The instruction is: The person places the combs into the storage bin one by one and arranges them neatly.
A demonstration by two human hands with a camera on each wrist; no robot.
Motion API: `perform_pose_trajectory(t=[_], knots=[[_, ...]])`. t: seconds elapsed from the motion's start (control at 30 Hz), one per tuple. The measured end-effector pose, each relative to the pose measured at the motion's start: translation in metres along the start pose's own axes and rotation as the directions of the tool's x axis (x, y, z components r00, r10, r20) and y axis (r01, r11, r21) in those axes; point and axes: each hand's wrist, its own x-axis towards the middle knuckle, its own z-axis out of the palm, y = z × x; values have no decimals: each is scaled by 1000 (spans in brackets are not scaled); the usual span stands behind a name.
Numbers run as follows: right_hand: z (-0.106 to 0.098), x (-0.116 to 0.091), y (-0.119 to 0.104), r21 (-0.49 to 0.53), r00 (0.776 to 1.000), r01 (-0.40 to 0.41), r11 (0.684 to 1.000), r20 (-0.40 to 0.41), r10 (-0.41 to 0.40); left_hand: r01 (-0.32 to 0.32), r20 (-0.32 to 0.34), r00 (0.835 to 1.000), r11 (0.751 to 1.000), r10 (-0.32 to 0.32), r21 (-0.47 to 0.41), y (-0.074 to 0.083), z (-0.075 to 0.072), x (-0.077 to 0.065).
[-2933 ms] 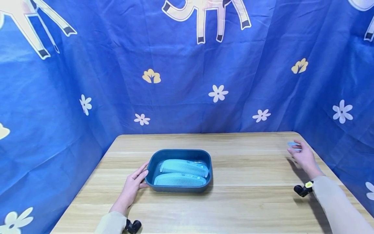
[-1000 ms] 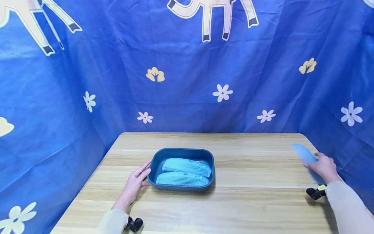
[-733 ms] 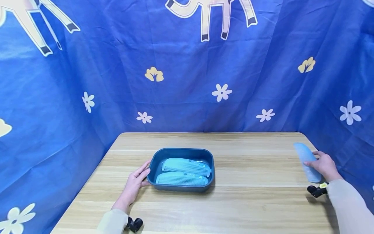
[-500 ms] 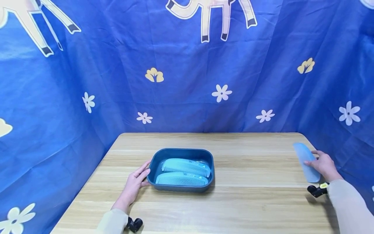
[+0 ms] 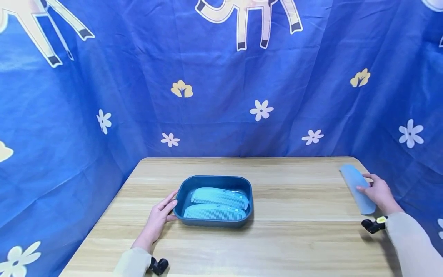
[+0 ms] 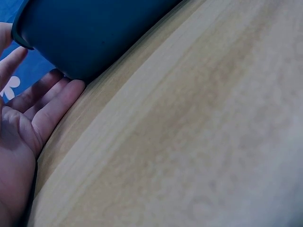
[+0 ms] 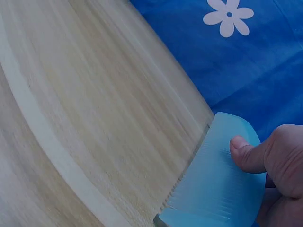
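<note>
On the table, a dark blue tub holds two light blue combs, the back comb and the front comb, lying flat side by side. My left hand holds the tub's left side, a fingertip over the rim and other fingers against the outer wall. At the table's right side, my right hand pinches a third light blue comb, thumb on its broad face. In the right wrist view this comb is tilted, its teeth toward the table. The fingers behind it are mostly hidden.
A wooden table lies under everything. Blue cloth with flowers and animals hangs behind it and along both sides. The right table edge runs close by the right hand. Black wrist cameras sit on both wrists.
My right hand has turned its comb from nearly edge-on to broad face showing, first moving right, then slightly left and away. My left hand and the tub keep their place.
</note>
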Motion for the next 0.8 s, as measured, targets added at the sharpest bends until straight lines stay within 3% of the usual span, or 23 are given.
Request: perform_pose_trajectory(t=[0.57,0.8], knots=[[8,2,-27,89,999,30,996,-44,-26,0,5,1000,1000,0,3,-1,-1,1],[10,1,-42,102,992,102,990,-79,-94,-6,17,1000,1000,6,0,-1,-1,1]])
